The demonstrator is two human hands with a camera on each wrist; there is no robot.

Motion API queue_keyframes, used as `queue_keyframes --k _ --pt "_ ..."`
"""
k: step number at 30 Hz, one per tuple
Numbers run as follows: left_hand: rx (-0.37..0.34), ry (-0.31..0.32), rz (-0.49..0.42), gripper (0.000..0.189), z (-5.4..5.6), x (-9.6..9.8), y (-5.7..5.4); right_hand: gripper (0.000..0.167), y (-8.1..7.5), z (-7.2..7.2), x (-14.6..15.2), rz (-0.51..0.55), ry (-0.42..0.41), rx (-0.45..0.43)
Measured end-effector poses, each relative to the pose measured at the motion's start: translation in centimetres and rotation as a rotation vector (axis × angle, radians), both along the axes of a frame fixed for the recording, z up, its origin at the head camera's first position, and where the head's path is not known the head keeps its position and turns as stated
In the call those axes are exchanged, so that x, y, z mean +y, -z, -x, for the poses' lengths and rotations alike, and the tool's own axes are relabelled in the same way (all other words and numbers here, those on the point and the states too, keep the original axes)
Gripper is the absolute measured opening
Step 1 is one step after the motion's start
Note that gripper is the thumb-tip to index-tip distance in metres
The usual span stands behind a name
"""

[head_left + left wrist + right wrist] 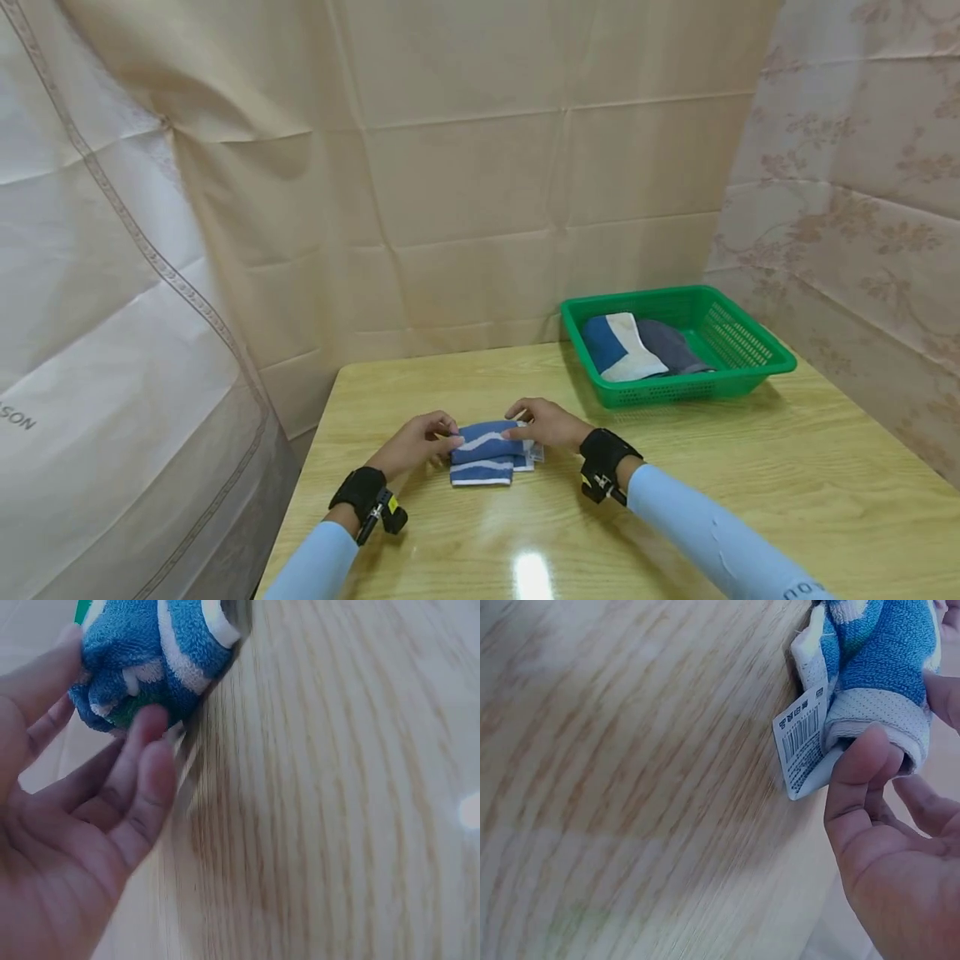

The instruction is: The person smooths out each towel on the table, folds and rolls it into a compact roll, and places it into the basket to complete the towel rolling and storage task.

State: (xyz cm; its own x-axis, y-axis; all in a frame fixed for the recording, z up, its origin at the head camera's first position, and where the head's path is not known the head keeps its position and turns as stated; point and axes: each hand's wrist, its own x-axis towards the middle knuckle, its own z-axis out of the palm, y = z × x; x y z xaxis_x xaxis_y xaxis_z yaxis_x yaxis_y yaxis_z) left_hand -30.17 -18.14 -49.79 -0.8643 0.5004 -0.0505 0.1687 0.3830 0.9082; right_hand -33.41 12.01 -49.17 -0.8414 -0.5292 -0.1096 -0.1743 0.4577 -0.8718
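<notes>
A small blue towel (487, 443) with wavy white stripes lies rolled or folded over on itself on the wooden table, its lower flap spread toward the person. At its left end, my left hand (412, 446) holds the edge between thumb and fingers. My right hand (553, 425) grips the opposite end, thumb over the top. In the right wrist view, fingertips sit at the open end of the roll (881, 712), beside a white label (804, 742) with a barcode. The left wrist view shows the towel's bunched terry end (127, 660) at the left fingers.
A green plastic basket (750, 371) stands at the table's back right, holding a blue-and-cream cloth (626, 350) and a dark grey cloth (671, 346). Beige curtains (465, 183) hang behind the wooden table (420, 550). Each wrist wears a black strap with a small camera.
</notes>
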Motion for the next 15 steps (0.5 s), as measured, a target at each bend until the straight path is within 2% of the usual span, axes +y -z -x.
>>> queue_keyframes --k 5,9,13,15 --pt "-0.074 -0.016 0.037 0.043 -0.02 -0.03 -0.18 0.04 -0.19 0.0 -0.25 -0.05 0.011 -0.008" --pt "-0.08 -0.018 0.098 0.054 0.03 0.01 -0.1 0.039 -0.31 -0.15 -0.39 -0.077 0.02 0.006" --pt "-0.034 0.005 0.119 0.047 0.04 -0.03 0.07 0.033 -0.4 -0.28 -0.55 -0.113 -0.019 0.104" --pt "0.017 0.012 0.129 0.041 0.03 -0.07 0.06 0.032 -0.41 -0.32 -0.66 -0.121 -0.058 0.175"
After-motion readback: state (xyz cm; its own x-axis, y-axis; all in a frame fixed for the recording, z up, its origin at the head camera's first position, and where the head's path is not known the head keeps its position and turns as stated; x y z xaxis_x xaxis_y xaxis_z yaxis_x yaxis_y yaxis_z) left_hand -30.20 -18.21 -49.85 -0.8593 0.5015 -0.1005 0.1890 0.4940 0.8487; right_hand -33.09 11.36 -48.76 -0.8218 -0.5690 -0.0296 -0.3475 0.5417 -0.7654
